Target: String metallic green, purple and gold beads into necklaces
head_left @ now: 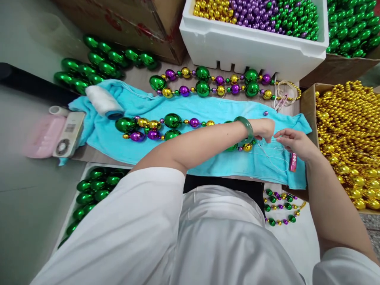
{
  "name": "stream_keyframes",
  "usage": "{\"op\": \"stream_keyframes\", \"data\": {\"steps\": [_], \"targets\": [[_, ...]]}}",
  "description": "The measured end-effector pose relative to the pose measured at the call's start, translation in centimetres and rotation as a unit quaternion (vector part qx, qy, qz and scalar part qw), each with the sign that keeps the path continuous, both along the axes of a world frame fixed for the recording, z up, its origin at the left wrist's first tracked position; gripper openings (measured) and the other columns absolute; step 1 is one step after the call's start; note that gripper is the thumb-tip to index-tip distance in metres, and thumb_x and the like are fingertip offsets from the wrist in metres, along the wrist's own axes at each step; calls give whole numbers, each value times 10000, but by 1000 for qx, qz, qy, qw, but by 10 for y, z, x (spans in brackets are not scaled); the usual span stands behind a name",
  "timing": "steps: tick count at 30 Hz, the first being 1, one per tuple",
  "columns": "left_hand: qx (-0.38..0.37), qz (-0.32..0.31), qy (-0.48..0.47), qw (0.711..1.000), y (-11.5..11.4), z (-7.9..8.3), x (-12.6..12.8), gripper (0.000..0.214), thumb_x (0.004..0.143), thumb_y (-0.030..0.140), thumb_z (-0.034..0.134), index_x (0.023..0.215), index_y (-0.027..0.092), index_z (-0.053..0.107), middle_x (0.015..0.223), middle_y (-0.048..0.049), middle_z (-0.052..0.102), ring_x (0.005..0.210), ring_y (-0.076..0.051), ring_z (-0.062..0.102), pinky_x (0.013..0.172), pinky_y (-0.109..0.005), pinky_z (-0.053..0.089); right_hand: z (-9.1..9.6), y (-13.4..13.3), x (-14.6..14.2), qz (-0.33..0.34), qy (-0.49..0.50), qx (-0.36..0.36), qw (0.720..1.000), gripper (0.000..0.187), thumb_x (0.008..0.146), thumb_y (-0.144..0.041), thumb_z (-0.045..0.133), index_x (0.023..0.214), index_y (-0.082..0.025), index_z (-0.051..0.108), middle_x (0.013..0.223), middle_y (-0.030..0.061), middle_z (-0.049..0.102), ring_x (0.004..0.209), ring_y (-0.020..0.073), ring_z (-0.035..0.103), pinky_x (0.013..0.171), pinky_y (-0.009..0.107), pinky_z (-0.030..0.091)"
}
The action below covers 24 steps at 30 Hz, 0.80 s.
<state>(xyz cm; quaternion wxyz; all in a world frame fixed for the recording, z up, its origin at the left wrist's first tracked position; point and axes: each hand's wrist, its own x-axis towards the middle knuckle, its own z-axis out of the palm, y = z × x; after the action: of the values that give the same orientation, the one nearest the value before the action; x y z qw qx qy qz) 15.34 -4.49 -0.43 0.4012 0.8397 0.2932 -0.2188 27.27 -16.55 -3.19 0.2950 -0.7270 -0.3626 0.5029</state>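
A string of green, purple and gold beads (pixel 154 126) lies along a turquoise towel (pixel 208 109). At its right end my left hand (pixel 265 128), with a green bangle (pixel 247 128) on the wrist, pinches fine white thread (pixel 271 152). Facing it, my right hand (pixel 293 141) has its fingers curled and pinched on the same thread. A small red lighter (pixel 293 162) lies on the towel just below my right hand. A spool of white thread (pixel 103 101) rests on the towel's left end.
A finished bead string (pixel 208 83) lies behind the towel. A white foam box (pixel 255 43) of mixed beads stands at the back. A cardboard box of gold beads (pixel 347 134) sits right. Loose green beads (pixel 97 63) lie far left, more in a tray (pixel 95 190) near left.
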Motion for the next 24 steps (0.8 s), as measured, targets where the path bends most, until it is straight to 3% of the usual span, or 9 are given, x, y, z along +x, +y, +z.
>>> {"op": "stream_keyframes", "data": {"steps": [5, 10, 13, 16, 19, 21, 24], "targets": [[-9, -13, -41, 999, 6, -8, -5, 88, 601, 59, 752, 614, 143, 733, 727, -47, 730, 821, -209, 634, 803, -278, 477, 5, -5, 19, -20, 10, 26, 999, 392, 587, -413, 796, 853, -181, 628, 496, -82, 358, 412, 57, 276, 406, 221, 173], [-22, -24, -27, 999, 11, -17, -12, 65, 633, 116, 734, 634, 179, 744, 678, -20, 725, 787, -183, 624, 780, -264, 475, 2, -11, 36, -9, -39, 18, 999, 331, 636, -411, 758, 854, -189, 646, 479, -73, 333, 415, 68, 275, 398, 221, 200], [-13, -19, -27, 999, 11, -22, -8, 98, 583, 74, 744, 633, 158, 751, 680, -50, 724, 817, -205, 633, 801, -266, 464, -2, -12, 41, 24, -183, -22, 983, 212, 664, -337, 707, 812, -189, 673, 509, -30, 426, 461, 103, 374, 427, 235, 294], [3, -33, -24, 999, 8, -27, -4, 143, 552, 57, 752, 673, 133, 765, 717, -79, 730, 862, -228, 635, 814, -260, 455, -7, -8, 27, 9, -334, 20, 942, 185, 668, -228, 663, 846, -193, 696, 819, 76, 646, 727, 199, 567, 568, 291, 434], [44, -75, -23, 996, 5, -29, -3, 183, 603, 102, 735, 781, 111, 777, 794, -98, 740, 874, -230, 629, 807, -259, 453, -15, 2, -4, -5, -237, 103, 966, 386, 711, -231, 606, 1093, -203, 658, 1089, 98, 662, 871, 227, 614, 598, 299, 486], [69, -87, -21, 994, 4, -28, -6, 206, 637, 128, 713, 832, 101, 776, 818, -107, 739, 862, -236, 629, 789, -271, 456, -20, 7, -23, 5, -98, 86, 991, 459, 703, -266, 602, 1156, -191, 615, 1054, 90, 675, 764, 199, 622, 515, 272, 475], [60, -78, -21, 995, 5, -23, -12, 181, 640, 136, 704, 805, 120, 776, 793, -96, 731, 847, -244, 634, 773, -285, 456, -25, 12, -36, -7, 22, 38, 999, 479, 672, -289, 607, 1133, -162, 603, 900, 72, 686, 622, 154, 581, 444, 240, 422]]}}
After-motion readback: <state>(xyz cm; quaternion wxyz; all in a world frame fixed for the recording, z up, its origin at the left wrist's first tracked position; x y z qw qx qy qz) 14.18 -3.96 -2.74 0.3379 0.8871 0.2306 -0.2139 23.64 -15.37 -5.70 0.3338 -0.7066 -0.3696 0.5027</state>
